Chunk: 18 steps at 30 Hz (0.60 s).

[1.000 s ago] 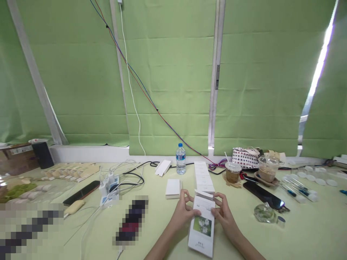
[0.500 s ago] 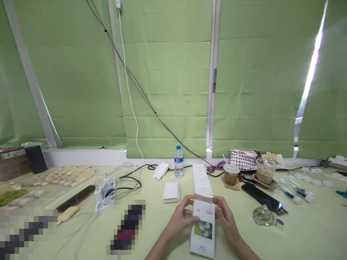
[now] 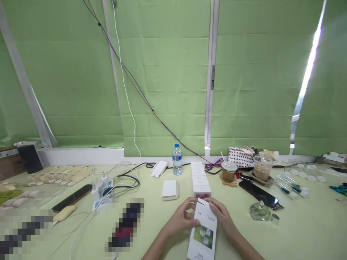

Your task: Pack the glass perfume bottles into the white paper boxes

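A: State the condition of each grip.

B: The left grip (image 3: 184, 218) is closed on the left edge of a white carton (image 3: 195, 249), with the thumb on the printed front face. The right grip (image 3: 223, 218) is closed on the carton's upper right edge, with fingers beside the end flap (image 3: 203, 202).

A: Specify the carton's position.

B: It is between the two grips, above or on the desk (image 3: 151, 224); contact cannot be determined. The flap end points away from the person. A photograph of white flowers (image 3: 204, 236) is on the front face, nearer the person than the left thumb.

A: List the surrounding items.

B: Directly beyond both grips: a row of white boxes (image 3: 199, 177). Beyond the left grip: a white rectangular block (image 3: 169, 189) and, farther out, a water bottle (image 3: 177, 164). Right of the right grip: a glass jar (image 3: 258, 212) and a smartphone (image 3: 258, 193).
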Available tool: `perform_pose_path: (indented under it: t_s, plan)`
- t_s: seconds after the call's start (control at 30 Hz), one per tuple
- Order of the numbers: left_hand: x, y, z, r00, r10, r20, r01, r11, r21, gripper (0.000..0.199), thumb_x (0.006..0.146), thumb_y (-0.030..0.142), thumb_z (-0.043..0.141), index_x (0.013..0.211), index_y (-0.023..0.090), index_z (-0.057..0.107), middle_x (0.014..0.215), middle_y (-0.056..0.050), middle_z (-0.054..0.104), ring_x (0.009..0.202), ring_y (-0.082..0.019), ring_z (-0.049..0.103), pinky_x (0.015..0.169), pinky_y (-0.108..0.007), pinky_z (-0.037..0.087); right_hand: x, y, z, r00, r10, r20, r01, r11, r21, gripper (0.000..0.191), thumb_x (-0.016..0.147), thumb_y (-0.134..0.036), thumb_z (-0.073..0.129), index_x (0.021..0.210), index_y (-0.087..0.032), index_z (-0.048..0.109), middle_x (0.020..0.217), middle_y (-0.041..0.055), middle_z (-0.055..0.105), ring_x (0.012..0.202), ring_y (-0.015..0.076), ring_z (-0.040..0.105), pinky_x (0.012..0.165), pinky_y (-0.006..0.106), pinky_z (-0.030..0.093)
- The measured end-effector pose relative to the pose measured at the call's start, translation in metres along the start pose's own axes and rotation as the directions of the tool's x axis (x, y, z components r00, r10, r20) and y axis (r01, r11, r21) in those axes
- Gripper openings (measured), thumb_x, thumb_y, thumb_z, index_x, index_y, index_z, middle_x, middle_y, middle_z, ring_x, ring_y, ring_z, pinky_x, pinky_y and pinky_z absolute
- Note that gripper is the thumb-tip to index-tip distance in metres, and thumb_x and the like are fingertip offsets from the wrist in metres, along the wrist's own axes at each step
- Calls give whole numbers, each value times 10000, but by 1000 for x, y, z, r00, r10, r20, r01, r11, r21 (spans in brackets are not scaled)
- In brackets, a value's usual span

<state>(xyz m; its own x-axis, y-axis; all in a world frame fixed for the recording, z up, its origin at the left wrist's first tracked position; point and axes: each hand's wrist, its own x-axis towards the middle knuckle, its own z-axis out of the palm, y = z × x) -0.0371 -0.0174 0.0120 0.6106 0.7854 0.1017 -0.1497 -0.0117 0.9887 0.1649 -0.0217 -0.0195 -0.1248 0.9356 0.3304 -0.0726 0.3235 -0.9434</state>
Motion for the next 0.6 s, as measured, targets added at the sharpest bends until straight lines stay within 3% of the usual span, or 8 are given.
perform_pose_path:
  t_s: [0.17,0.37,0.6]
  plan:
    - [0,-1,-2,1000,-9,13,9,1000,17,608,615,226,844,1119,257,504,1074,-46,621,775,-204,727,620,-247,558,3,-1,-2,1000,27,8,-27,1000,5,419,818,-544,579,961,-184,739,888,77,732,747,230,617,630,302,461]
    - [2,-6,-8,999,-13,34,12,999,37,616,615,226,844,1100,270,467,1076,-36,607,789,-205,725,618,-259,562,3,-4,-2,997,75,6,-75,997,-16,507,784,-602,580,968,-162,754,677,49,690,542,155,524,468,239,363]
    - [3,-8,-10,999,-12,36,10,999,47,625,617,247,845,1100,259,448,1082,-40,596,743,-193,724,607,-263,556,5,-5,-2,998,68,16,-67,997,-36,524,771,-618,579,944,-159,763,632,37,668,526,152,513,455,237,356]
